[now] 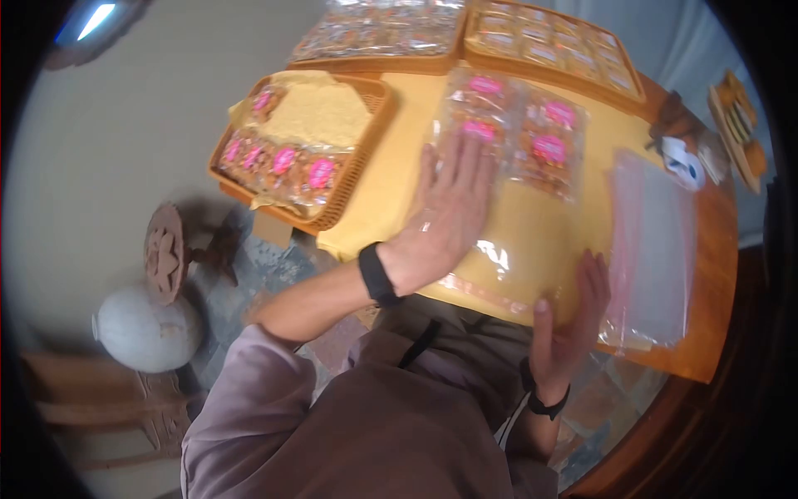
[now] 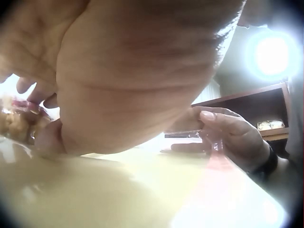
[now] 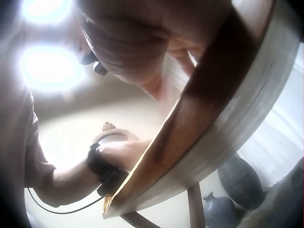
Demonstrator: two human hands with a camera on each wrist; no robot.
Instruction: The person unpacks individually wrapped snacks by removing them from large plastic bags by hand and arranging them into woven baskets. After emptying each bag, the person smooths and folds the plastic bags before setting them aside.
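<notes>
A large clear plastic bag (image 1: 499,258) with a pink strip lies on the yellow cloth. Across its left part stretches my left hand (image 1: 449,212), fingers extended, the fingertips at a pink-labelled snack packet (image 1: 482,104). More such packets (image 1: 549,150) sit just right of those fingers. My right hand (image 1: 569,333) is at the bag's near right edge, thumb and fingers apart and fairly straight. In the left wrist view, the left palm (image 2: 128,71) is close above the surface, and clear film shows beside the right hand's fingers (image 2: 232,135); whether they grip it is unclear.
Flat clear bags with pink edges (image 1: 652,249) lie at the right. A wicker tray (image 1: 382,116) of packets is at the left; two more trays (image 1: 553,71) stand at the back. A white object (image 1: 683,162) sits near the right edge of the wooden table (image 1: 715,291).
</notes>
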